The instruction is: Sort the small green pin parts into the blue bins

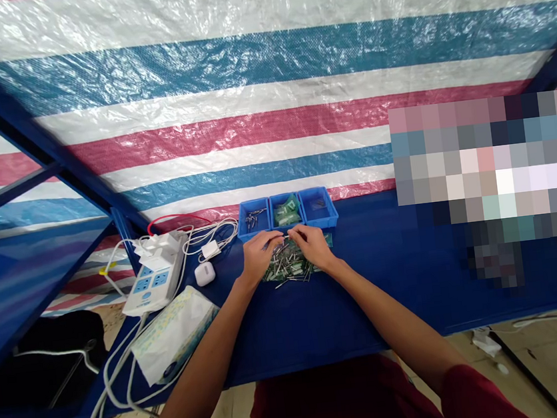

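Note:
Over a heap of thin metal pins [288, 261], my left hand [259, 251] and my right hand [313, 244] meet fingertip to fingertip. Both are closed in a pinch on a small slim metal-looking piece [286, 237] that spans the gap between them. Its exact kind is too small to make out. Green plastic packets lie under and around the heap. Just behind my hands, three blue bins stand joined in a row: the left bin [240, 228] holds loose metal pins, the middle bin [288, 227] green packets, and the right bin [331, 220] a few items I cannot make out.
Left of my arms are a white power strip [153, 283] with plugs and cables, a white earbud case [205, 274] and a tissue pack [175, 335]. A striped plastic sheet [249, 132] hangs behind the blue table [303, 340]. Part of the right side is pixelated.

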Available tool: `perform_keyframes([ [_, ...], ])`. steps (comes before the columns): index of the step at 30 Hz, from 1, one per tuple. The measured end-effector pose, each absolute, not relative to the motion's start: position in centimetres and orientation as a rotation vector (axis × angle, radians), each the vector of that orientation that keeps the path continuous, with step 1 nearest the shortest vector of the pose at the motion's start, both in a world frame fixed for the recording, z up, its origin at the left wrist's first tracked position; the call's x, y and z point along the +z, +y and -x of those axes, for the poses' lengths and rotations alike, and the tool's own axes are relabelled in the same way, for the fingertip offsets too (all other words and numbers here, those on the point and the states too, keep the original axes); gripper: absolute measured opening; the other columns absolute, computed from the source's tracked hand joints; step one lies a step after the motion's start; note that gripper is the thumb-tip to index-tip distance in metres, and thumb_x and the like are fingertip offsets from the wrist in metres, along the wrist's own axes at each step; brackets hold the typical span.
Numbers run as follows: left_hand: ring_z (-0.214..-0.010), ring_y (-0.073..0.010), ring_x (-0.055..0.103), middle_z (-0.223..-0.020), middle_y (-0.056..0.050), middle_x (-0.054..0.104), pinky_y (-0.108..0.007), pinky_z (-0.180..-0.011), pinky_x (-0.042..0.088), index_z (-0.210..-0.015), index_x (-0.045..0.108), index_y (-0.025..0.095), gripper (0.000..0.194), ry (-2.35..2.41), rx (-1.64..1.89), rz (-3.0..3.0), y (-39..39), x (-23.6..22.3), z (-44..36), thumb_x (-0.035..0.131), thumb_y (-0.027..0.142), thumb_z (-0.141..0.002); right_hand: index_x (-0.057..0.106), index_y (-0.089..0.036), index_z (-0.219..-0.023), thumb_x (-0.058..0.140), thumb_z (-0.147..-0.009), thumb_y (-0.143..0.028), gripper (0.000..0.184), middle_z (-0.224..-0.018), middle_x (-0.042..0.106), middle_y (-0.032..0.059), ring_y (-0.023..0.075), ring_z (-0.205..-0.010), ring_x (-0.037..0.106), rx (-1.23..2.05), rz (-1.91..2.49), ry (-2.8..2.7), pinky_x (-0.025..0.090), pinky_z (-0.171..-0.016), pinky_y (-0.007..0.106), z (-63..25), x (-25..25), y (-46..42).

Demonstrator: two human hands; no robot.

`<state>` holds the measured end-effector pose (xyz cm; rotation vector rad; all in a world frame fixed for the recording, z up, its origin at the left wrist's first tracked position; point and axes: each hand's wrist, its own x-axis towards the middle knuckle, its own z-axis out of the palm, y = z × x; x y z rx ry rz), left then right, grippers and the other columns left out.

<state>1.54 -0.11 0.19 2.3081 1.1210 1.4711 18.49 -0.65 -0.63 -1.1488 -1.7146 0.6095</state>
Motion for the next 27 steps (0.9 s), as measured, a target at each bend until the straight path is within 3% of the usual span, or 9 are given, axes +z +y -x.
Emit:
perform_keyframes([
  [7, -0.09, -0.0212, 0.066, -0.095, -0.006, 0.073, -0.036, -0.089, 0.048, -0.095, 0.071, 0.021, 0.024, 1.417, 1.656, -2.237, 2.7, 0.9, -0.6, 0.05, 0.034, -0.093, 0.066, -0.018, -0.08, 0.042, -0.092, -0.038, 0.034, -0.062, 0.061, 0.0009, 0.0147, -0.056, 0.053, 0.491, 1.311, -1.575, 0.037, -0.058, 0.025, -19.2, -0.7, -0.4],
  [10, -0.103, -0.0274, 0.061, -0.108, -0.009, 0.069, -0.043, -0.096, 0.042, -0.108, 0.067, 0.02, 0.025, 1.576, 1.532, -2.332, 3.9, 0.9, -0.1, 0.055, 0.03, -0.089, 0.067, -0.019, -0.078, 0.048, -0.089, -0.03, 0.024, -0.068, 0.064, 0.002, 0.0161, -0.063, 0.056, 0.416, 1.379, -1.693, 0.038, -0.06, 0.025, -19.2, -1.1, -0.2],
  [12, -0.106, -0.0282, 0.059, -0.113, -0.01, 0.067, -0.043, -0.096, 0.042, -0.106, 0.068, 0.02, 0.024, 1.586, 1.423, -2.395, 4.0, 0.8, 0.0, 0.053, 0.027, -0.088, 0.068, -0.02, -0.081, 0.052, -0.087, -0.023, 0.018, -0.076, 0.065, 0.0024, 0.0166, -0.069, 0.057, 0.376, 1.432, -1.827, 0.038, -0.061, 0.025, -19.1, -1.4, -0.2],
  [19, -0.076, -0.0193, 0.064, -0.091, -0.005, 0.072, -0.03, -0.074, 0.048, -0.094, 0.069, 0.02, 0.021, 1.373, 1.152, -2.439, 2.5, 0.8, -0.3, 0.05, 0.026, -0.089, 0.068, -0.022, -0.092, 0.06, -0.088, -0.023, 0.009, -0.096, 0.06, 0.0051, 0.0179, -0.084, 0.059, 0.304, 1.548, -2.168, 0.04, -0.065, 0.026, -18.3, -1.6, 0.1],
  [27, -0.074, -0.0198, 0.064, -0.083, -0.005, 0.071, -0.03, -0.073, 0.048, -0.088, 0.069, 0.021, 0.021, 1.304, 0.983, -2.514, 2.2, -0.4, -0.2, 0.05, 0.029, -0.089, 0.062, -0.022, -0.096, 0.056, -0.09, -0.021, 0.008, -0.099, 0.056, 0.0078, 0.0208, -0.09, 0.055, 0.197, 1.534, -2.321, 0.042, -0.069, 0.029, -18.4, -1.9, 0.6],
])
